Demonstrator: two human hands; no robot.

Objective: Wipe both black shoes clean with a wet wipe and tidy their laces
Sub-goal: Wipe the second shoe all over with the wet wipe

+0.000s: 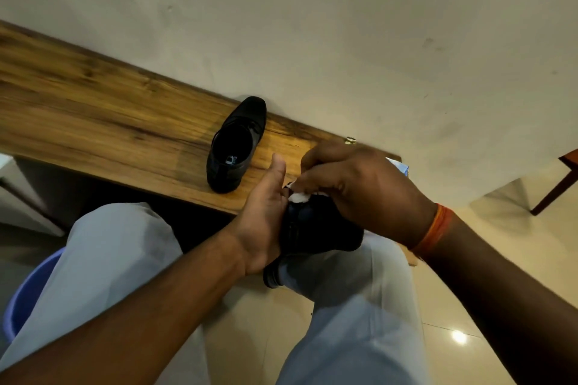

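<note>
One black shoe [236,144] stands on the wooden table [93,109], toe toward the wall, opening facing me. The second black shoe [316,228] is held over my right knee. My left hand [266,216] grips its left side, thumb pointing up. My right hand [356,181] covers the shoe's top and pinches a crumpled white wet wipe [298,196] against it. Much of the held shoe is hidden under both hands.
A blue bucket [28,294] sits on the tiled floor at my left knee. A blue-and-white packet [398,166] peeks out behind my right hand at the table's end. A wooden chair leg [560,184] stands at the far right. A pale wall backs the table.
</note>
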